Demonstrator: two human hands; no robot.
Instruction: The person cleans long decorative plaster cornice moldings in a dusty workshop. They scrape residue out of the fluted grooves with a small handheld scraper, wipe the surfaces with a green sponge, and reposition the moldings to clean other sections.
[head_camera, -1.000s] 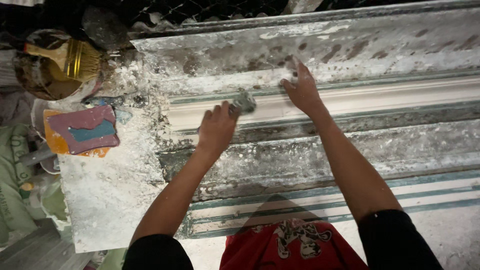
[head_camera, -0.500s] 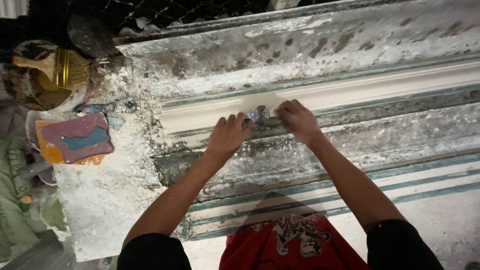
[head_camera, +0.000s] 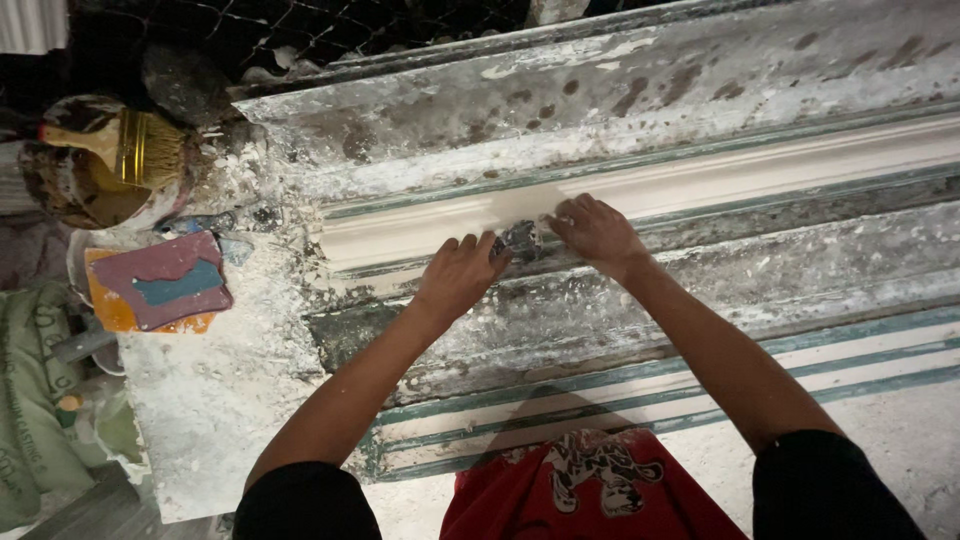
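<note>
From the head camera, looking straight down, both hands meet over a long white plaster moulding (head_camera: 700, 180) that lies along a plaster-crusted surface (head_camera: 210, 400). The left hand (head_camera: 458, 275) rests knuckles-up at the near edge of the white strip, its fingers curled, and the right hand (head_camera: 597, 232) is close beside it; between them sits a small grey scraper (head_camera: 520, 240), pinched by fingertips from both sides, though how firmly each hand grips it cannot be told. The scraper touches the moulding near its left end, where the white profile meets the darker, stained channel below. To the far left stand a dirty tub (head_camera: 70, 185) with a yellow-bristled brush (head_camera: 135, 148) lying across it and, nearer, a flat pad in maroon, blue and orange (head_camera: 160, 285). The step in hand looks like dressing or cleaning the moulding's edge with the scraper. A steady, shallow stroke along the profile seems called for, since a steep blade could gouge the soft white face.
</note>
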